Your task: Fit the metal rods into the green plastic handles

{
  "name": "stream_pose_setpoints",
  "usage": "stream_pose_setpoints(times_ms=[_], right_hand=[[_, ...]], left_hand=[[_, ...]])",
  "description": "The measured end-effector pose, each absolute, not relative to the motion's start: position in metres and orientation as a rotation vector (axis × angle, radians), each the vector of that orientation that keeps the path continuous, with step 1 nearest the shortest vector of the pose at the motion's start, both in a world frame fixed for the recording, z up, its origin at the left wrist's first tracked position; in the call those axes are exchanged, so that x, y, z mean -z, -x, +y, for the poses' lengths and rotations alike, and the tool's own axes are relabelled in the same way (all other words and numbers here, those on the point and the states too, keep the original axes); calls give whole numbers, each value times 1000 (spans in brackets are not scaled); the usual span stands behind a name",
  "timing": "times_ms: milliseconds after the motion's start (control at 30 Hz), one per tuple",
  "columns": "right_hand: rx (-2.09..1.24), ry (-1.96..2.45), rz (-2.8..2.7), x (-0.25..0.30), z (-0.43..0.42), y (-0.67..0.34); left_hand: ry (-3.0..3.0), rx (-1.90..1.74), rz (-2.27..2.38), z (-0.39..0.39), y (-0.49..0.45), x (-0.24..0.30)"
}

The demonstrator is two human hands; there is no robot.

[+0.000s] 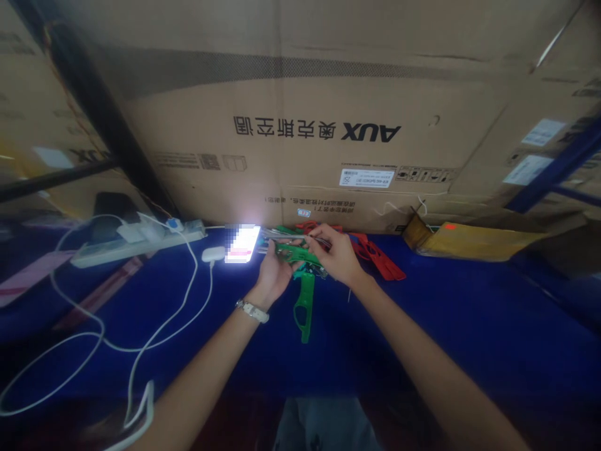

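Observation:
My left hand [274,270], palm up and fingers curled, grips a green plastic handle piece [300,254] with thin metal rods beside it. My right hand [334,255] is closed in a pinch on a thin silvery metal rod [321,240] just above that piece. Another green plastic handle [304,307], with an oval opening like a trigger guard, lies below the hands on the blue tabletop [357,357]. Small metal parts lie around its top end, partly hidden. Red plastic handles [380,258] of similar shape lie in a pile behind and beside my right hand.
A lit phone [243,244] stands left of my hands, with a white plug-like block [213,254] beside it. White cables [162,326] loop across the left side. A power strip [138,243] lies behind them. A yellow box [479,243] sits back right; a large cardboard box [300,94] walls the back.

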State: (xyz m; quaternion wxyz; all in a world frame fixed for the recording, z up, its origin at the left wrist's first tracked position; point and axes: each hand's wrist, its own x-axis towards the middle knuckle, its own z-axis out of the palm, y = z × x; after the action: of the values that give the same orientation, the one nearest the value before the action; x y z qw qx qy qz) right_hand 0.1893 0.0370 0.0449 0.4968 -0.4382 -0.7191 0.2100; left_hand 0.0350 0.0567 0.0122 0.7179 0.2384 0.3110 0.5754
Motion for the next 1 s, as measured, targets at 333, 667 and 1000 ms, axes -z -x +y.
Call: stream_pose_setpoints(times_ms=[333,667,1000], right_hand=[[-41,1120,-1883,-12,33,-183],[-237,1021,-1710,2,36,-178],[-457,1078,-1646,4,30,-186]], left_hand=[[-414,-1251,496,48,-36,-11],[-575,-1272,599,48,-41,-3],[-681,-1357,667,50,-39,0]])
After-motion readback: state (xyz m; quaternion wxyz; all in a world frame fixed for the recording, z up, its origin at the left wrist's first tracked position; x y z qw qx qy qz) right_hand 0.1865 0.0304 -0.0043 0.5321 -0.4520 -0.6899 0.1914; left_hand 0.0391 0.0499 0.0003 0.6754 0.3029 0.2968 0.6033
